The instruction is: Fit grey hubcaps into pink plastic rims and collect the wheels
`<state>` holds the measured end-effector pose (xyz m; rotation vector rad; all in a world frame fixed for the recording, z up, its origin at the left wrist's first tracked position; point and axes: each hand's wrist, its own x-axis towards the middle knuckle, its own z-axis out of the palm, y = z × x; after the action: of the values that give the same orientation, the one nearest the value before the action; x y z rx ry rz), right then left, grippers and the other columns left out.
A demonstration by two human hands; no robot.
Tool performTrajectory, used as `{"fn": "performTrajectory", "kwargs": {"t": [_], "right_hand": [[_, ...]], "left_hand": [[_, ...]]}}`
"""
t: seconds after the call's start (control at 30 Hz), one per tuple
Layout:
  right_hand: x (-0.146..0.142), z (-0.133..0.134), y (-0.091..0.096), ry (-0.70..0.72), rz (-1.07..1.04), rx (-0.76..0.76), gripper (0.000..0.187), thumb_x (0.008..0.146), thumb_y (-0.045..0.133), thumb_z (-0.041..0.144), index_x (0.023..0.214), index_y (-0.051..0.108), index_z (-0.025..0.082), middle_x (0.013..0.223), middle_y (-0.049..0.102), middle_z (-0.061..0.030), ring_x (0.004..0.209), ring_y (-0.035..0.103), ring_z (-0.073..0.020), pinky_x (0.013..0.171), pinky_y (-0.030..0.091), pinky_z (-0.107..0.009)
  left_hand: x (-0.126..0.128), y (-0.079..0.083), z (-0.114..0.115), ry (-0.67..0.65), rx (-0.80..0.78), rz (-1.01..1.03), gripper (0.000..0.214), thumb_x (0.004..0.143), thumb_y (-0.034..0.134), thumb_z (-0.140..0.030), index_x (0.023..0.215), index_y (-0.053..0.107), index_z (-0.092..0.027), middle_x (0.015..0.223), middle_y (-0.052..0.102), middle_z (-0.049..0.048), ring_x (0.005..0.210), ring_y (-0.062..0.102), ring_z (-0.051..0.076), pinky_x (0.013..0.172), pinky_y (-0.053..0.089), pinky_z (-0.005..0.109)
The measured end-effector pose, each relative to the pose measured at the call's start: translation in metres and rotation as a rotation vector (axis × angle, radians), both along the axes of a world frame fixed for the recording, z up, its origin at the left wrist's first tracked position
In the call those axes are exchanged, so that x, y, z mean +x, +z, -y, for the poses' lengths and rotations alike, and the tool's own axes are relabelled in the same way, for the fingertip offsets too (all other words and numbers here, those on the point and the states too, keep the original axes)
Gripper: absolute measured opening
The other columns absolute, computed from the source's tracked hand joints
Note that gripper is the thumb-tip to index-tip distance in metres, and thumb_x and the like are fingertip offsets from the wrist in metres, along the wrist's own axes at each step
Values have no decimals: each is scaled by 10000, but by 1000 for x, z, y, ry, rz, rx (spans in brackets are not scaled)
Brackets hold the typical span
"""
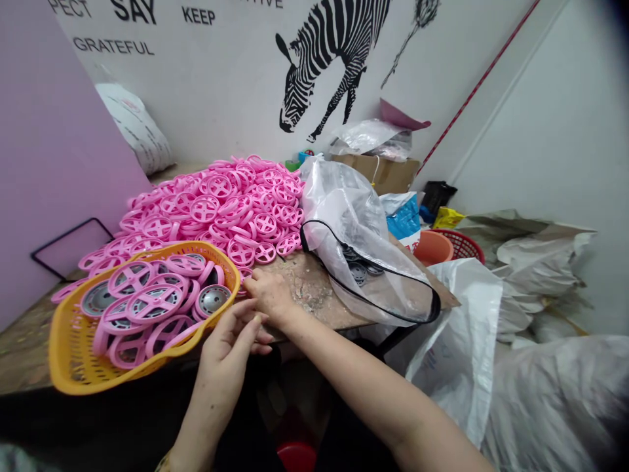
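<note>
My right hand (270,296) is at the table edge, just right of the yellow basket. Its fingers curl over a pink ring-shaped wheel part (244,276) at the near edge of the pile; the fingertips are partly hidden. Just below it, my left hand (230,337) is turned partly palm up, thumb and fingers loosely bent and apart, with nothing visible in it. The yellow basket (63,351) beside it holds several pink rings with cross spokes, some with grey hubcap-like discs (214,300) in them. Behind spreads a big heap of pink rings (221,196).
A clear plastic bag (339,196) with a black-rimmed mouth lies on the wooden table (314,288), with grey discs (358,272) inside. A cardboard box (393,172), an orange tub (435,248) and a red basket (464,244) stand beyond. White sacks (555,393) crowd the right.
</note>
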<state>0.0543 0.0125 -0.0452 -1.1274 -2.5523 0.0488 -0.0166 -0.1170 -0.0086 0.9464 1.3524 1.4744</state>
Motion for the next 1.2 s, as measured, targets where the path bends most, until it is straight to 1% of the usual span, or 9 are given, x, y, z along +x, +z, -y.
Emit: {"fn": "performTrajectory", "kwargs": {"t": [0.17, 0.37, 0.67, 0.77, 0.9, 0.97, 1.03, 1.1, 1.2], "right_hand": [[17, 0, -3, 3, -25, -8, 230, 1005, 469, 291, 1010, 667, 176, 1046, 687, -68, 894, 633, -192, 742, 451, -292], [34, 7, -11, -3, -56, -15, 181, 984, 530, 300, 984, 662, 176, 1018, 697, -56, 960, 621, -206, 812, 433, -298], [45, 13, -10, -26, -180, -82, 148, 967, 538, 240, 960, 671, 174, 992, 700, -71, 914, 620, -188, 809, 433, -287], [53, 21, -6, -31, -527, -312, 91, 895, 594, 173, 829, 657, 170, 873, 690, -32, 841, 607, -157, 793, 441, -265], [69, 39, 6, -12, -1033, -916, 122, 790, 666, 271, 733, 609, 179, 668, 605, 40, 622, 535, -106, 624, 433, -221], [78, 51, 13, 15, -1179, -1150, 222, 719, 730, 356, 736, 602, 175, 643, 583, 49, 572, 506, -85, 582, 411, -204], [88, 63, 17, 18, -1235, -1274, 287, 673, 766, 395, 740, 600, 170, 646, 581, 50, 551, 497, -70, 576, 401, -197], [99, 72, 21, -7, -1222, -1261, 272, 686, 752, 389, 751, 604, 170, 657, 586, 46, 549, 506, -71, 580, 410, -202], [125, 74, 24, -90, -1140, -956, 168, 758, 675, 341, 790, 628, 183, 694, 607, 32, 603, 549, -102, 611, 443, -229]], "left_hand": [[-1, -14, -8, 55, -129, 151, 491, 659, 801, -323, 1080, 624, -144, 924, 684, 34, 625, 666, 131, 521, 577, 233], [-3, -26, -15, 81, -165, 256, 459, 663, 773, -213, 1083, 600, -145, 902, 668, 35, 641, 682, 149, 520, 585, 246], [4, -25, -13, 70, -175, 278, 455, 662, 790, -206, 1072, 598, -159, 934, 656, 25, 653, 689, 144, 531, 582, 244], [2, -25, -12, 71, -170, 274, 483, 650, 802, -215, 1084, 593, -173, 970, 659, 29, 679, 696, 152, 544, 584, 255], [5, -24, -12, 23, -148, 254, 557, 679, 808, -281, 1177, 569, -207, 1029, 657, 29, 737, 694, 160, 570, 597, 277], [9, -24, -12, -46, -127, 231, 518, 720, 794, -342, 1172, 577, -210, 1003, 670, 25, 759, 685, 158, 579, 595, 271], [12, -24, -12, -138, -126, 212, 441, 736, 784, -400, 1080, 607, -187, 886, 690, 15, 693, 670, 146, 544, 571, 245], [15, -25, -12, -202, -147, 200, 405, 717, 795, -439, 957, 623, -163, 742, 678, -2, 575, 634, 123, 477, 522, 209], [16, -27, -12, -213, -172, 194, 394, 683, 817, -455, 847, 619, -157, 661, 652, -23, 508, 610, 103, 445, 486, 186]]}}
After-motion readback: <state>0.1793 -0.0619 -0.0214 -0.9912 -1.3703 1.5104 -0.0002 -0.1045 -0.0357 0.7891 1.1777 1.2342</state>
